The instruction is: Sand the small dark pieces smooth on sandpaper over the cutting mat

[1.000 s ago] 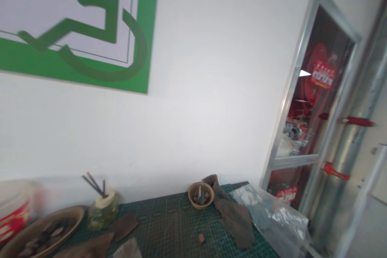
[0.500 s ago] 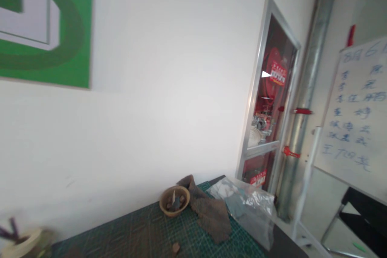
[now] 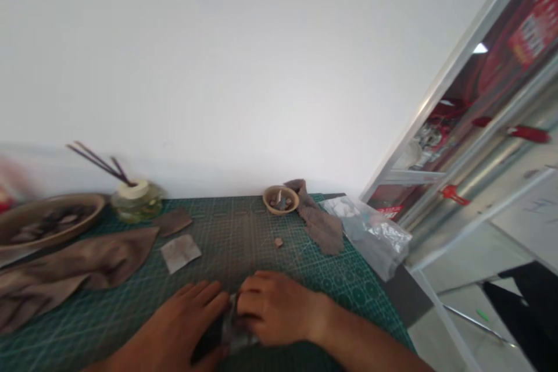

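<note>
And here are both hands, low over the mat (image 3: pixel 349 296), with the grey piece (image 3: pixel 235 334) right between them! The right hand (image 3: pixel 279 308) comes in from the right, fingers curled down over the far right part of the piece; blur and its own fingers mean I can't tell how firm that hold is. The left hand (image 3: pixel 174 325) is just beside the piece's left edge, fingers stretched out and thumb spread well away from them, a dark gap in between. The right looks the nearer, reaching over the piece. Its long axis? Too covered to call!

Beyond the left fingertips lies the pale patch (image 3: pixel 181 253), flat, with the brown scrap (image 3: pixel 172 221) just past it. Farther off, the small bowl (image 3: pixel 267 204) sits against the cloth (image 3: pixel 325 229), and the clear bag (image 3: pixel 375 241) lies to the right of that
</note>
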Tool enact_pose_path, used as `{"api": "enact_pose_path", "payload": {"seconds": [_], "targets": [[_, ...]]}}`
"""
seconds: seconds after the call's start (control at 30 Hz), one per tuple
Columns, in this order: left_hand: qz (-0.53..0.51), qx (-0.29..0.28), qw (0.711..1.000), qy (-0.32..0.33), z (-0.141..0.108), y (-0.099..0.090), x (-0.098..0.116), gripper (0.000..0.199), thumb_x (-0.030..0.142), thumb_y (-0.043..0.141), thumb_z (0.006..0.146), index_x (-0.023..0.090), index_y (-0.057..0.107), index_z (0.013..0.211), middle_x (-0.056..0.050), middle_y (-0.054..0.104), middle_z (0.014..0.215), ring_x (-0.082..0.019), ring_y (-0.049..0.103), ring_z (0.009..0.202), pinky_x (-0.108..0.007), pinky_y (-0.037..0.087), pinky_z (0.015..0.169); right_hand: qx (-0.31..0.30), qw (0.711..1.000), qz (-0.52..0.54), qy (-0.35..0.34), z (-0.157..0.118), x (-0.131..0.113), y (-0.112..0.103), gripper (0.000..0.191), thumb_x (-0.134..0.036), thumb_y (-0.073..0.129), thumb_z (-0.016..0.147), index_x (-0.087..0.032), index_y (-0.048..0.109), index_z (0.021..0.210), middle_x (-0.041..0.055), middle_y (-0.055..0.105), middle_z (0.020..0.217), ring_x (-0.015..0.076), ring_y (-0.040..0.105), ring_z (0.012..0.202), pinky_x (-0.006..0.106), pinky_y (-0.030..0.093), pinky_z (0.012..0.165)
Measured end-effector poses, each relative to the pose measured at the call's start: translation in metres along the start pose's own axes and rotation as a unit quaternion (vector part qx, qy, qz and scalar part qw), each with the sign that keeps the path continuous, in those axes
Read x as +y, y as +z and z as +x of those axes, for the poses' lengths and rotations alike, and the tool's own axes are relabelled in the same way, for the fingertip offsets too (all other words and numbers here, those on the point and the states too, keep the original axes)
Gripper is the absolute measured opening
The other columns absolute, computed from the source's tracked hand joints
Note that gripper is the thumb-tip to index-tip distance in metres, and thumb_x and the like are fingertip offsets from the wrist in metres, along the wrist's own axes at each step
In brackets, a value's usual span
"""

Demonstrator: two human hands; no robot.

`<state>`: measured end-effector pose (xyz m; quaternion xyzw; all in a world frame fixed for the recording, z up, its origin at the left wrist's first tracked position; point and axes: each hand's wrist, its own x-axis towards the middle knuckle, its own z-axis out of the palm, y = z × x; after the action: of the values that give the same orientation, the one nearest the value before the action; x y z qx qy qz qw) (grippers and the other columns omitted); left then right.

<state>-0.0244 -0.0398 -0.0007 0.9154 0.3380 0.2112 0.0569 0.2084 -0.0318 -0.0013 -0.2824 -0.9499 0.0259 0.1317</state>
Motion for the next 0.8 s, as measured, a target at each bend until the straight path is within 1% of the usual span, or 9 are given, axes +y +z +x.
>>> {"api": "enact_pose_path", "payload": {"seconds": [0.07, 0.2, 0.33, 0.43, 0.5, 0.57, 0.63, 0.73, 0.8], "targets": [[-0.009, -0.038, 0.999, -0.008, 0.006, -0.010, 0.006, 0.018, 0.027, 0.060, 0.074, 0.025, 0.060, 0.092, -0.004, 0.067, 0.093, -0.025, 0.063, 0.088, -0.037, 0.050, 0.080, -0.002, 0.998, 0.052, 0.041, -0.003, 0.003, -0.005, 0.007, -0.024, 0.062, 0.093, -0.017, 0.062, 0.090, 0.0039, 0.064, 0.101, 0.0146, 0.059, 0.096, 0.024, 0.045, 0.092], [-0.019, -0.098, 0.994, -0.035, 0.014, -0.019, 0.010, 0.016, 0.027, 0.061, 0.075, 0.022, 0.059, 0.090, -0.006, 0.065, 0.097, -0.026, 0.061, 0.091, -0.043, 0.048, 0.085, -0.028, 0.991, 0.121, 0.053, -0.008, 0.002, -0.008, 0.009, -0.024, 0.069, 0.090, -0.019, 0.062, 0.090, -0.0001, 0.062, 0.094, 0.0122, 0.059, 0.086, 0.022, 0.045, 0.083], [-0.040, -0.113, 0.992, -0.043, 0.012, -0.016, 0.009, 0.018, 0.028, 0.062, 0.075, 0.022, 0.057, 0.091, -0.004, 0.062, 0.097, -0.025, 0.058, 0.090, -0.043, 0.045, 0.087, -0.015, 0.983, 0.129, 0.129, -0.009, -0.005, -0.011, 0.009, -0.023, 0.070, 0.090, -0.020, 0.061, 0.089, 0.0001, 0.062, 0.094, 0.0144, 0.059, 0.090, 0.026, 0.044, 0.085], [-0.056, -0.128, 0.989, -0.045, 0.011, -0.011, 0.007, 0.017, 0.029, 0.063, 0.077, 0.022, 0.056, 0.090, -0.003, 0.060, 0.094, -0.026, 0.057, 0.090, -0.044, 0.043, 0.086, -0.058, 0.977, 0.178, 0.105, -0.009, -0.009, -0.013, 0.009, -0.022, 0.069, 0.090, -0.020, 0.061, 0.086, -0.0012, 0.061, 0.092, 0.0124, 0.058, 0.084, 0.023, 0.045, 0.077], [-0.064, -0.132, 0.988, -0.045, 0.011, -0.008, 0.005, 0.016, 0.030, 0.063, 0.078, 0.021, 0.055, 0.089, -0.003, 0.059, 0.093, -0.025, 0.056, 0.089, -0.043, 0.042, 0.085, -0.060, 0.978, 0.178, 0.092, -0.009, -0.009, -0.015, 0.008, -0.023, 0.069, 0.090, -0.021, 0.062, 0.087, -0.0009, 0.062, 0.093, 0.0138, 0.058, 0.087, 0.026, 0.044, 0.082], [-0.066, -0.133, 0.988, -0.043, 0.010, -0.006, 0.003, 0.018, 0.032, 0.064, 0.079, 0.021, 0.055, 0.090, -0.003, 0.059, 0.093, -0.024, 0.055, 0.089, -0.042, 0.042, 0.084, -0.031, 0.977, 0.160, 0.136, -0.009, -0.007, -0.017, 0.008, -0.019, 0.069, 0.090, -0.020, 0.061, 0.087, 0.0004, 0.063, 0.096, 0.0157, 0.058, 0.092, 0.029, 0.044, 0.086], [-0.064, -0.136, 0.988, -0.042, 0.010, -0.006, 0.002, 0.021, 0.033, 0.065, 0.078, 0.021, 0.055, 0.092, -0.003, 0.058, 0.095, -0.023, 0.054, 0.089, -0.041, 0.041, 0.083, -0.036, 0.971, 0.164, 0.172, -0.008, -0.004, -0.020, 0.010, -0.014, 0.067, 0.090, -0.020, 0.060, 0.085, 0.0002, 0.062, 0.094, 0.0148, 0.058, 0.090, 0.028, 0.044, 0.083], [-0.068, -0.132, 0.988, -0.042, 0.011, -0.006, 0.003, 0.021, 0.032, 0.066, 0.078, 0.021, 0.054, 0.090, -0.002, 0.057, 0.093, -0.022, 0.053, 0.088, -0.039, 0.041, 0.081, -0.101, 0.967, 0.202, 0.119, -0.008, -0.002, -0.023, 0.012, -0.015, 0.069, 0.088, -0.021, 0.060, 0.083, -0.0023, 0.061, 0.089, 0.0125, 0.058, 0.083, 0.025, 0.044, 0.075], [-0.074, -0.128, 0.988, -0.040, 0.011, -0.007, 0.003, 0.020, 0.032, 0.066, 0.078, 0.021, 0.054, 0.089, -0.002, 0.056, 0.092, -0.021, 0.053, 0.087, -0.037, 0.041, 0.081, -0.096, 0.972, 0.187, 0.104, -0.008, -0.002, -0.022, 0.009, -0.018, 0.069, 0.089, -0.022, 0.062, 0.084, -0.0015, 0.062, 0.091, 0.0141, 0.059, 0.085, 0.028, 0.044, 0.079]]}}
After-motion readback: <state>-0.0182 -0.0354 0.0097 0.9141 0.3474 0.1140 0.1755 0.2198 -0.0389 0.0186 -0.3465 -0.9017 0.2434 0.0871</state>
